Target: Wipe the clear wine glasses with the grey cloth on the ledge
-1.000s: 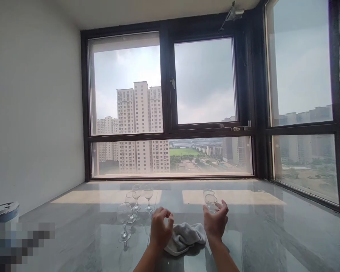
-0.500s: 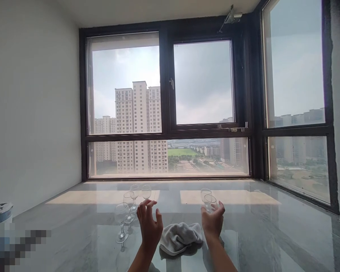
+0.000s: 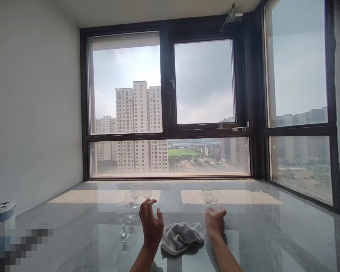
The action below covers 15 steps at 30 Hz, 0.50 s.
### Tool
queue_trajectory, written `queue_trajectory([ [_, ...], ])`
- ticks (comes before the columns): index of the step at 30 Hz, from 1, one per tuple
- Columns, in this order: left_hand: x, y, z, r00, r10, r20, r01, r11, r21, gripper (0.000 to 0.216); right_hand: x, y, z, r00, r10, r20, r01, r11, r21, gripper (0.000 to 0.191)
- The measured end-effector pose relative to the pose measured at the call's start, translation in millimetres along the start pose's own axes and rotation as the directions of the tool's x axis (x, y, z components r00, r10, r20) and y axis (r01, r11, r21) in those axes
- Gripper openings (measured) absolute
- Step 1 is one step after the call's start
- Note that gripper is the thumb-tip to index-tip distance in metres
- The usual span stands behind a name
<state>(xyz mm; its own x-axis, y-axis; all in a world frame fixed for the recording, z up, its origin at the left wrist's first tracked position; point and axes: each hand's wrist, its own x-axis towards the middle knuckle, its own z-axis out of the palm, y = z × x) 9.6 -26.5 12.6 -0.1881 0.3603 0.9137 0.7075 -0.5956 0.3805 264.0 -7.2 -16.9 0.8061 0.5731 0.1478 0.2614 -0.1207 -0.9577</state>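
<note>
My right hand [image 3: 214, 223] is closed around the lower part of a clear wine glass [image 3: 212, 200] that stands on the grey marble surface [image 3: 257, 226]. A second wine glass [image 3: 206, 193] stands just behind it. My left hand [image 3: 151, 224] hovers with its fingers apart and holds nothing. It reaches toward a group of several empty wine glasses: the nearest [image 3: 123, 219], one behind it [image 3: 129, 200], and two farther back [image 3: 135, 192] [image 3: 147, 192]. A crumpled white cloth [image 3: 182, 236] lies between my two wrists.
A round bin with a metal lid [image 3: 1, 211] stands at the left wall. Large dark-framed windows [image 3: 170, 105] close the far side and the right side. The glossy surface runs from me to the window sill.
My left hand has opened from a loose curl and risen toward the group of glasses. My right hand has closed lower around the glass in front of it.
</note>
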Motion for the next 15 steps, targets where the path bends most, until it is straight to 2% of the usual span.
queue_trajectory([
  [4,2.6,2.2,-1.7,0.998,-0.007,-0.065,0.006,1.0,-0.007,0.023,3.3,4.4,2.7,1.0,-0.008,-0.002,0.008,1.0,0.01,0.086],
  [7,8.4,0.7,-6.0,0.981,-0.006,-0.195,0.006,1.0,-0.004,0.03,6.2,7.4,4.6,1.0,-0.021,-0.002,0.021,0.999,0.033,0.087],
  [11,22.1,-11.5,-17.3,0.919,-0.007,-0.393,0.039,0.997,0.071,0.042,7.5,9.1,5.7,0.999,-0.051,-0.015,0.052,0.996,0.076,0.088],
  [15,35.7,-26.6,-30.2,0.864,-0.057,-0.5,0.175,0.966,0.193,0.053,3.4,5.4,0.5,0.996,-0.076,-0.047,0.08,0.992,0.101,0.093],
])
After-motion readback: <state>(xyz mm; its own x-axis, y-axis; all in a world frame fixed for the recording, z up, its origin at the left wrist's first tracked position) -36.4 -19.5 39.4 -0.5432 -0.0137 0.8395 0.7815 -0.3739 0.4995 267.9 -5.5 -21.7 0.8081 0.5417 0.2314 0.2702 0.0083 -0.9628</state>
